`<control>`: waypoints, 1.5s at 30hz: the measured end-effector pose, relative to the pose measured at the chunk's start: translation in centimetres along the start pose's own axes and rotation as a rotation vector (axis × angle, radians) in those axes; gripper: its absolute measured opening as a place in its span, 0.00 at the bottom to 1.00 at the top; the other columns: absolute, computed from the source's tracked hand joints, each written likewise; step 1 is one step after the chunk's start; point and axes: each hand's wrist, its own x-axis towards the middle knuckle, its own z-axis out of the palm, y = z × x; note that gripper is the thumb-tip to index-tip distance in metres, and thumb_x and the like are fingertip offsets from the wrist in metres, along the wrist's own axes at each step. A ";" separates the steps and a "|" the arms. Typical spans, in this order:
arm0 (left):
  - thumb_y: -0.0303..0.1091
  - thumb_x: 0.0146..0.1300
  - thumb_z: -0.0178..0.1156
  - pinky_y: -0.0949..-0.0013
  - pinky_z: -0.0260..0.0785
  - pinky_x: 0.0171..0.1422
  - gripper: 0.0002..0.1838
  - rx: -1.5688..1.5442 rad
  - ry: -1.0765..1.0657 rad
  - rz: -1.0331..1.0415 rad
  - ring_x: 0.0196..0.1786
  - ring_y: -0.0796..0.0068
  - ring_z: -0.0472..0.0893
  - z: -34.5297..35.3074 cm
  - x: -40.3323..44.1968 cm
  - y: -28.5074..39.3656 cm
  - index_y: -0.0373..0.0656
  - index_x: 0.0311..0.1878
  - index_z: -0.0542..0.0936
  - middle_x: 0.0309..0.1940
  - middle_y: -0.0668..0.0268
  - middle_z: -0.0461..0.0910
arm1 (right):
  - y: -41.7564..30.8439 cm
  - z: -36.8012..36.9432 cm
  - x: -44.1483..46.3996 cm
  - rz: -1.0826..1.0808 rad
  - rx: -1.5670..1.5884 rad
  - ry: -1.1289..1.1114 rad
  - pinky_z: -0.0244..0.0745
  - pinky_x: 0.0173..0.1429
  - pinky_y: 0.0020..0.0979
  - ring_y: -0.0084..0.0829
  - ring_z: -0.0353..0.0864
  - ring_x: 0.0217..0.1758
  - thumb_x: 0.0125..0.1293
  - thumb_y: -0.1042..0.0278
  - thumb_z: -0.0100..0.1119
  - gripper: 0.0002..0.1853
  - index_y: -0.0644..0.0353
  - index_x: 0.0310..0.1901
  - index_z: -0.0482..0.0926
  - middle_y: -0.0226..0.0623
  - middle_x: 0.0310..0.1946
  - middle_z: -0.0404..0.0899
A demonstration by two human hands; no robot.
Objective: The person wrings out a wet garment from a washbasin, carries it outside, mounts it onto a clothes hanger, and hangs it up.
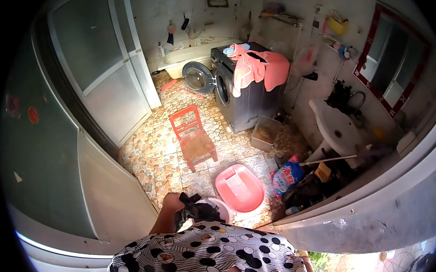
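My left hand reaches forward at the lower middle, closed on a bunched black cloth; its fingers are partly hidden by the fabric. The cloth hangs over a pale pink bucket, which the cloth and my dotted shirt partly cover. To the right of the bucket, a pink plastic basin with a ribbed washboard part rests on the tiled floor. My right hand does not show; only bare skin of an arm appears at the bottom edge.
A red chair stands ahead. Behind it is a dark washing machine, its round door swung out, with a pink towel on top. A detergent bag and clear bin are right, below a sink. Doors line the left.
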 end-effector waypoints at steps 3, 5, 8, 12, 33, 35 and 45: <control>0.37 0.32 0.60 0.62 0.71 0.43 0.16 0.013 -0.029 -0.065 0.35 0.55 0.78 -0.4 0.2 -1.1 0.42 0.29 0.80 0.28 0.54 0.79 | -0.9 1.6 -0.7 0.102 0.196 -0.083 0.74 0.33 0.35 0.34 0.81 0.31 0.56 0.70 0.48 0.09 0.62 0.34 0.78 0.39 0.32 0.80; 0.36 0.30 0.61 0.62 0.71 0.43 0.17 -0.043 -0.041 -0.160 0.35 0.56 0.78 -0.4 0.1 -1.6 0.40 0.29 0.80 0.28 0.54 0.79 | -1.8 1.9 -0.8 0.123 0.313 -0.096 0.74 0.31 0.34 0.32 0.81 0.30 0.55 0.70 0.49 0.09 0.62 0.34 0.78 0.38 0.31 0.81; 0.39 0.31 0.68 0.61 0.71 0.42 0.21 -0.035 -0.051 -0.185 0.36 0.58 0.79 0.9 1.0 -2.1 0.40 0.32 0.81 0.29 0.55 0.79 | -3.1 1.2 -0.7 0.137 0.437 -0.097 0.73 0.28 0.33 0.29 0.81 0.27 0.55 0.68 0.50 0.09 0.62 0.33 0.78 0.36 0.28 0.81; 0.37 0.31 0.61 0.61 0.71 0.43 0.17 -0.092 0.030 -0.093 0.36 0.53 0.78 1.5 1.5 0.1 0.38 0.28 0.80 0.28 0.51 0.78 | -4.5 -2.9 0.2 0.041 0.615 0.205 0.74 0.34 0.34 0.33 0.81 0.29 0.54 0.60 0.51 0.12 0.59 0.33 0.80 0.39 0.29 0.81; 0.22 0.43 0.62 0.71 0.68 0.43 0.13 -0.354 -0.115 0.361 0.34 0.74 0.78 1.0 11.5 14.8 0.35 0.37 0.80 0.30 0.65 0.81 | -4.8 26.7 -21.9 0.619 0.619 -0.084 0.75 0.40 0.34 0.37 0.81 0.35 0.55 0.64 0.52 0.12 0.61 0.37 0.80 0.39 0.33 0.81; 0.22 0.43 0.61 0.71 0.68 0.43 0.13 -0.302 -0.139 0.371 0.34 0.74 0.78 -0.3 11.3 16.6 0.36 0.37 0.80 0.30 0.64 0.81 | -6.4 28.7 -24.4 0.926 1.043 -0.128 0.74 0.44 0.35 0.38 0.79 0.42 0.52 0.64 0.55 0.11 0.58 0.36 0.80 0.39 0.37 0.80; 0.23 0.38 0.65 0.68 0.68 0.39 0.12 -0.130 -0.344 0.427 0.31 0.72 0.77 0.1 8.3 26.0 0.33 0.31 0.78 0.28 0.61 0.80 | -15.5 27.1 -27.8 0.801 0.681 0.130 0.76 0.36 0.35 0.38 0.80 0.32 0.49 0.63 0.60 0.10 0.59 0.32 0.79 0.40 0.30 0.80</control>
